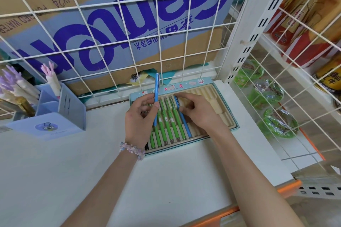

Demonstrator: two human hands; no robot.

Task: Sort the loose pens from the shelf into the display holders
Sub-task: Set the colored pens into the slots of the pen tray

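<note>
A slotted display tray (pixel 224 116) with a light-blue rim lies on the white shelf. Several green pens (pixel 167 125) fill its left slots, and a blue pen (pixel 185 125) lies in the slot beside them. My left hand (pixel 138 121) holds a second blue pen (pixel 156 94) upright between thumb and fingers, above the tray's left part. My right hand (pixel 195 110) rests over the tray's middle, its fingertips on the lying blue pen. The beige slots on the right hold nothing.
A light-blue desk organiser (pixel 60 116) with purple and pink novelty pens stands at the left. A white wire grid (pixel 118 46) backs the shelf, a cardboard box behind it. Green cup noodles (pixel 265 94) sit past the right side grid. The shelf's orange front edge (pixel 221 215) runs below.
</note>
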